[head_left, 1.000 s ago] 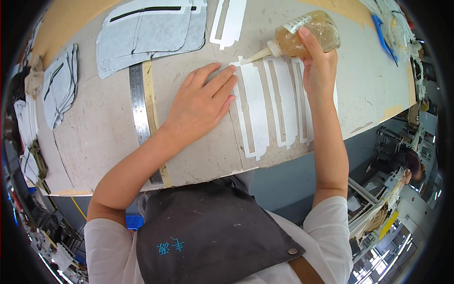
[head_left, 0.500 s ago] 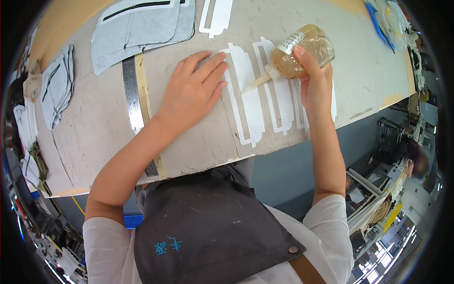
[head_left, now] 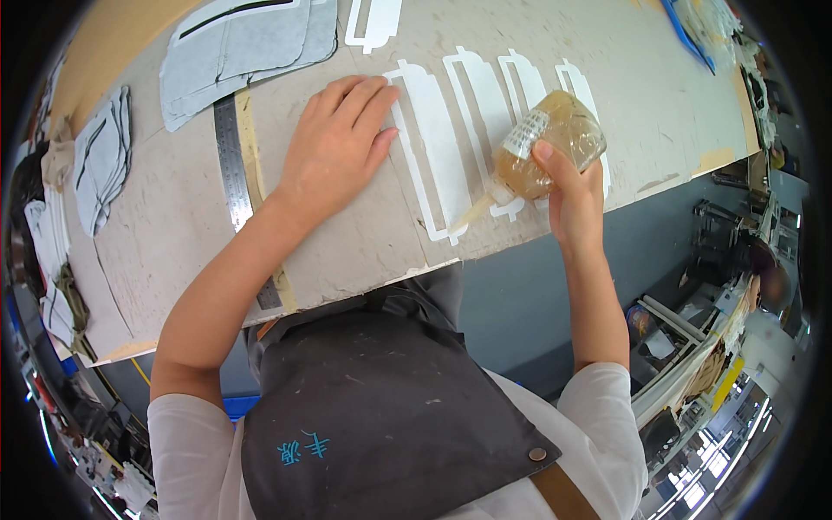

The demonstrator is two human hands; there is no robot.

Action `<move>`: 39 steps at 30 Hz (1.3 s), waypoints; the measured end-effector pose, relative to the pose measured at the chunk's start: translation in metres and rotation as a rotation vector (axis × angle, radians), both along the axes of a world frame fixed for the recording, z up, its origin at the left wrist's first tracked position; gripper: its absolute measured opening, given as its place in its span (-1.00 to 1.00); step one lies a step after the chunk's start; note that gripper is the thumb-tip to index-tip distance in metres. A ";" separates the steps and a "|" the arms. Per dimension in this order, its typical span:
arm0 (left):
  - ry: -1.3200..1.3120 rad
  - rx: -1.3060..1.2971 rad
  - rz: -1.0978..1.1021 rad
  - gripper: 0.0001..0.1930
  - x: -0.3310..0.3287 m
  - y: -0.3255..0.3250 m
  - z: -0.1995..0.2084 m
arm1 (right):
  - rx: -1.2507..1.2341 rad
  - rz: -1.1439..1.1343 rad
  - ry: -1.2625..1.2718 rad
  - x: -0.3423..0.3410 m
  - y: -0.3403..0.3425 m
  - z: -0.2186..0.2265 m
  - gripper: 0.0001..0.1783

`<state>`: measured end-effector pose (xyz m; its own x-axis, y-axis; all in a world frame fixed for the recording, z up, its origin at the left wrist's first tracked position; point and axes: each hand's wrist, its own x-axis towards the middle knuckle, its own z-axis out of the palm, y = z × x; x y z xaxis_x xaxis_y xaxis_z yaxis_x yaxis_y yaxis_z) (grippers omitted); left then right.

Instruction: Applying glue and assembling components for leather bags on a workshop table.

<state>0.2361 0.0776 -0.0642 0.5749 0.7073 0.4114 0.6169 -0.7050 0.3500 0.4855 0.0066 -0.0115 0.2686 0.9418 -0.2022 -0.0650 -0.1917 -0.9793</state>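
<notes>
Head view, looking down on a worktable with a pale, worn top. The left hand lies flat and open, palm down, fingers together and stretched, pressing on the board just beside the leftmost of a row of white cut-out strips; its fingertips touch the edge of that strip and it holds nothing. The right hand is closed around a clear bottle of amber liquid, thumb on the labelled side, fingers wrapped behind. The bottle is tilted nozzle-down, and its nozzle meets the lower end of the second strip near the table's front edge. Four strips lie side by side, long axes running away from the person; a fifth white piece lies farther back. A steel ruler lies to the left of the left wrist, passing under the forearm. Grey felt pieces lie at the back left, well apart from the hands, with more grey pieces at the far left edge. A dark apron fills the lower middle of the view
</notes>
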 end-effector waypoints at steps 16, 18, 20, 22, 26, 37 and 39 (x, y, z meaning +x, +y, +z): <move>-0.053 -0.022 0.008 -0.58 0.000 -0.003 0.000 | 0.340 -0.052 0.162 -0.005 0.090 -0.005 -0.52; -0.053 -0.026 0.012 -0.59 0.000 -0.003 0.001 | 0.340 -0.034 0.091 -0.009 0.095 -0.008 -0.51; -0.054 -0.031 0.014 -0.59 0.001 -0.003 0.002 | 0.314 -0.006 0.053 -0.012 0.099 -0.010 -0.54; -0.023 -0.042 0.020 -0.64 0.001 -0.003 0.003 | 0.307 0.007 0.044 -0.013 0.100 -0.012 -0.54; -0.035 -0.045 0.018 -0.65 0.001 -0.003 0.004 | 0.300 0.033 0.034 -0.017 0.104 -0.015 -0.55; -0.144 -0.066 0.010 -0.70 0.001 -0.002 -0.001 | 0.203 0.040 0.003 -0.016 0.081 -0.010 -0.64; -0.136 -0.066 0.012 -0.69 0.001 -0.002 0.000 | 0.174 0.073 0.003 -0.016 0.072 -0.008 -0.55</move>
